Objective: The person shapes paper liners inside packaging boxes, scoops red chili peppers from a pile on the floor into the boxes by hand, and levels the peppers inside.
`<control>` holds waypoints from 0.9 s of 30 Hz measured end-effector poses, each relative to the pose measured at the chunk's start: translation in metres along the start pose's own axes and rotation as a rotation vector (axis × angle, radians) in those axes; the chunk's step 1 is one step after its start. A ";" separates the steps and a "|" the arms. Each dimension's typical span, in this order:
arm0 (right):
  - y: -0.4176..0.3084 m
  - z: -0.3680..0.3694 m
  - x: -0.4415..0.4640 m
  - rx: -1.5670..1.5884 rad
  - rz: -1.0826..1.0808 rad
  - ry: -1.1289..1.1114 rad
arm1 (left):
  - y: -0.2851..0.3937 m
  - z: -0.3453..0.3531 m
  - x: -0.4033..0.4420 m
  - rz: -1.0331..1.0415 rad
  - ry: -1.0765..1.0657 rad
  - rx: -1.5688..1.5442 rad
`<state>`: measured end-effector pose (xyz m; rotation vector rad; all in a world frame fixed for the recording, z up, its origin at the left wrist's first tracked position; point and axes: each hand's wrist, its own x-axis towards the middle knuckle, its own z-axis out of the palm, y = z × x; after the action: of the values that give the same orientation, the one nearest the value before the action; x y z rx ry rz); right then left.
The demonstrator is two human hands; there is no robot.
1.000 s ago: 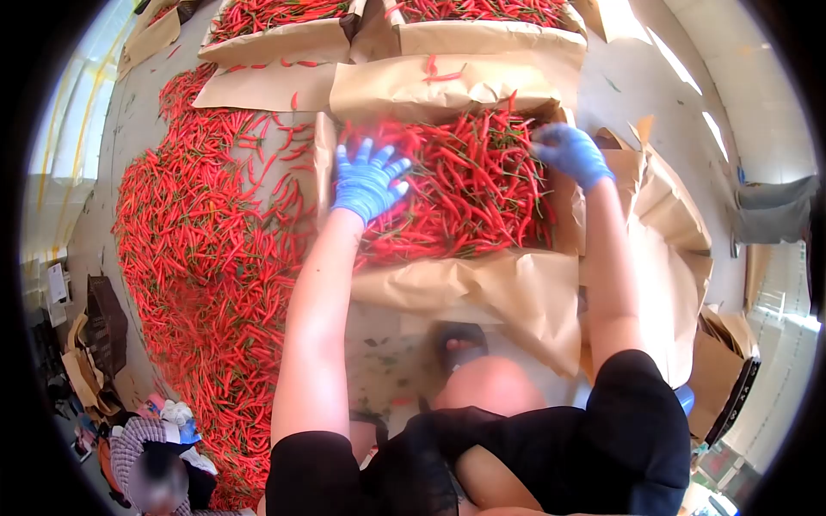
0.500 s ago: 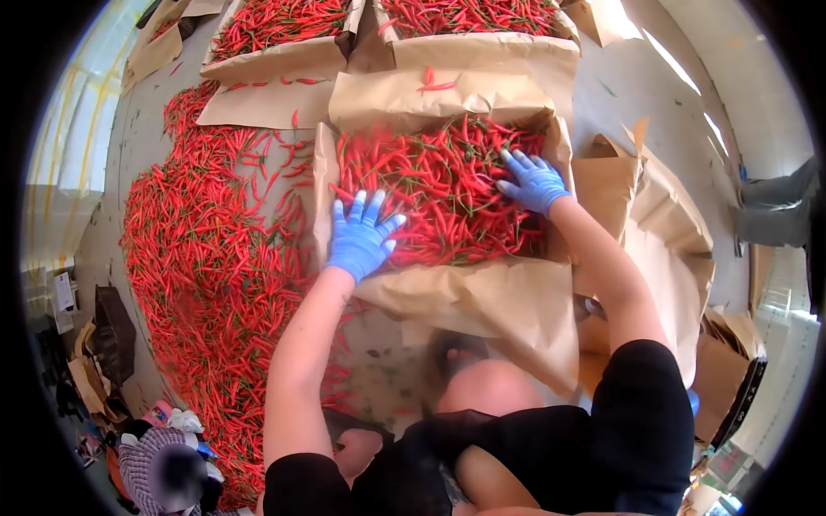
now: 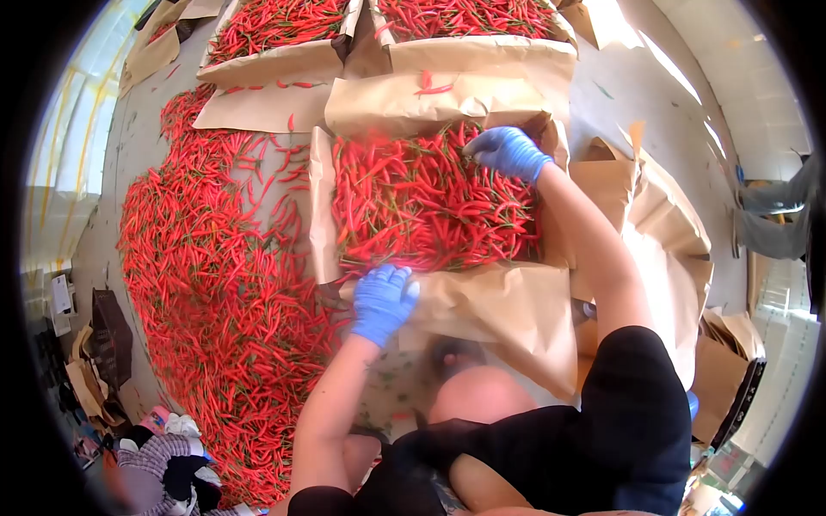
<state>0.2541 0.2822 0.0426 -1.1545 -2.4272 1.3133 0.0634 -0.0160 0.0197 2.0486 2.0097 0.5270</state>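
A paper-lined box of red chili peppers [image 3: 430, 202] lies in front of me. My left hand [image 3: 385, 303], in a blue glove, is at the near left corner, its fingers curled over the edge of the brown paper liner [image 3: 490, 305]. Over the far right part of the peppers is my right hand [image 3: 509, 155], also gloved in blue. Its fingers are bent and drawn together, tips pointing left and down; what they hold, if anything, is hidden.
A large heap of loose chili peppers [image 3: 215, 284] spreads over the floor at left. Two more filled boxes, including the far right box [image 3: 473, 19], stand beyond. Folded brown paper [image 3: 654, 232] lies at right. A person's legs [image 3: 779, 215] show at the right edge.
My left hand has moved from the peppers toward me onto the box's near edge, and its fingers have curled. My right hand has shifted left and away from me, its spread fingers closing.
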 end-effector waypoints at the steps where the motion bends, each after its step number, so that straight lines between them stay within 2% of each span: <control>1: -0.019 0.006 0.000 -0.096 -0.060 -0.096 | 0.001 0.003 0.001 -0.031 0.009 -0.007; 3: -0.038 0.016 0.003 -0.589 0.002 -0.211 | 0.001 0.006 -0.002 -0.070 0.011 -0.015; 4: -0.043 0.018 0.007 -0.729 0.116 -0.250 | 0.001 0.007 -0.003 -0.062 0.012 -0.010; 5: -0.037 0.019 0.009 -0.732 0.111 -0.253 | 0.000 0.007 -0.003 -0.052 0.018 -0.004; 7: -0.025 0.020 0.010 -0.670 0.125 -0.096 | 0.001 0.005 -0.001 -0.044 0.062 -0.002; 11: -0.024 0.016 0.006 -0.720 0.157 -0.109 | 0.003 0.006 -0.002 -0.049 0.056 -0.002; 12: -0.018 0.015 0.005 -0.614 0.167 -0.093 | 0.003 0.005 -0.002 -0.056 0.063 0.003; 17: 0.007 0.011 0.001 -0.606 0.220 -0.035 | 0.006 0.009 -0.005 -0.092 0.086 0.033; 21: 0.035 0.016 0.008 -0.465 0.260 -0.032 | 0.007 0.008 -0.005 -0.092 0.089 0.042; 23: 0.075 0.022 0.013 0.051 0.201 0.041 | 0.007 0.007 -0.005 -0.098 0.069 0.023; 24: 0.071 0.018 0.010 0.051 0.201 0.042 | 0.007 0.007 -0.005 -0.096 0.069 0.023; 26: 0.063 0.006 0.003 -0.206 0.222 0.043 | 0.005 0.009 -0.006 -0.082 0.080 0.021; 27: 0.057 0.001 0.001 -0.207 0.225 0.044 | 0.006 0.010 -0.006 -0.080 0.079 0.018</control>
<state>0.2846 0.3007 -0.0021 -1.5315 -2.5073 1.0948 0.0725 -0.0216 0.0123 1.9773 2.1382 0.5847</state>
